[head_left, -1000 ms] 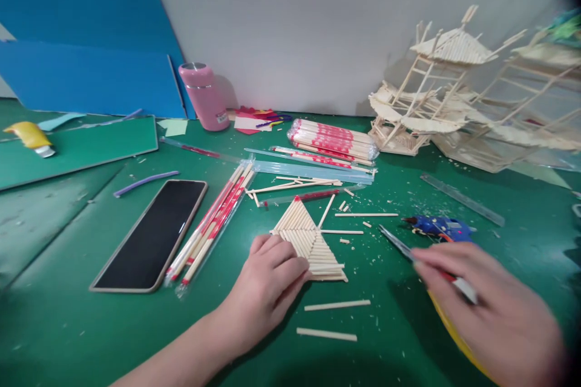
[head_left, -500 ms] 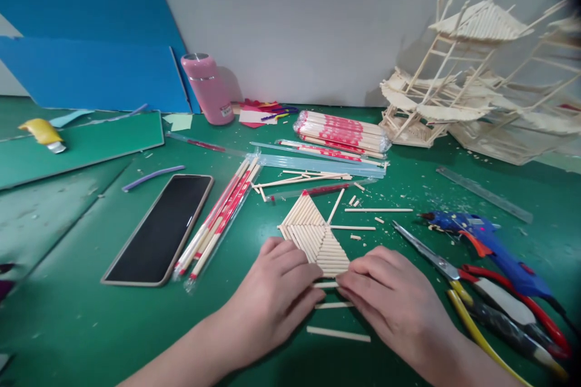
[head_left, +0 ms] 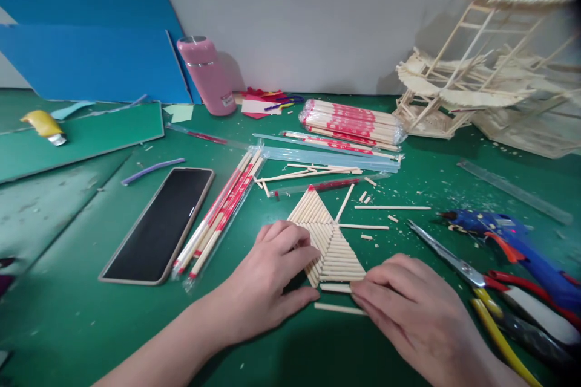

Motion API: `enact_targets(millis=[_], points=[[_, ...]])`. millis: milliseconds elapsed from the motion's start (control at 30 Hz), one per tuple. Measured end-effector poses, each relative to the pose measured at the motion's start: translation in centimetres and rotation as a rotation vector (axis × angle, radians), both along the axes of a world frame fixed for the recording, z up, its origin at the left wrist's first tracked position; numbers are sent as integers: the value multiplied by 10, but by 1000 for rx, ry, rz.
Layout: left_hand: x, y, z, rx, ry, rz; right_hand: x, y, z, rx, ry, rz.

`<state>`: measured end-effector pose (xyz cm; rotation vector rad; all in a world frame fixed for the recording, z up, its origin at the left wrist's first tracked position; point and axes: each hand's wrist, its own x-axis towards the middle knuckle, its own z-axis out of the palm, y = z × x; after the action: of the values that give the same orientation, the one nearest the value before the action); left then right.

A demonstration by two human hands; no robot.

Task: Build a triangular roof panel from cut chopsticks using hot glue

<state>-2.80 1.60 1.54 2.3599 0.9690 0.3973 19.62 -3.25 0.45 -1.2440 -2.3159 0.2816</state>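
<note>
A flat panel of glued wooden sticks point(head_left: 327, 239), shaped like a kite, lies on the green mat point(head_left: 91, 314). My left hand point(head_left: 272, 278) rests on its left edge with fingers pressed on the sticks. My right hand point(head_left: 411, 308) touches the panel's lower right corner, fingertips on a loose short stick point(head_left: 336, 288). Another cut stick point(head_left: 338, 309) lies just below, partly under my right hand.
Scissors point(head_left: 454, 257), a blue glue gun point(head_left: 512, 242) and red and yellow handled tools point(head_left: 526, 314) lie at the right. A phone point(head_left: 158, 224), wrapped chopsticks point(head_left: 218, 217), a chopstick bundle point(head_left: 349, 124), a pink bottle point(head_left: 206, 75), blue boards point(head_left: 91, 60), a ruler point(head_left: 512, 190) and stick models point(head_left: 476, 84) surround them.
My right hand left the tools at the right and came to the panel's lower right corner. The left hand stayed on the panel. The camera view shifted slightly.
</note>
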Motion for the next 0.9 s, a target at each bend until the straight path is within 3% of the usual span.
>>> enact_targets(millis=[267,500,767,900], points=[[1,0,1,16,2,1,-2,0,3,-18,-30,0],[0,0,4,65,-16,6,4,3,7,0,76,-74],[27,-33,-2,273,-37,-14,19,4,10,19,221,-291],[38,-43,-12,341,80,12,21,1,11,12,263,-296]])
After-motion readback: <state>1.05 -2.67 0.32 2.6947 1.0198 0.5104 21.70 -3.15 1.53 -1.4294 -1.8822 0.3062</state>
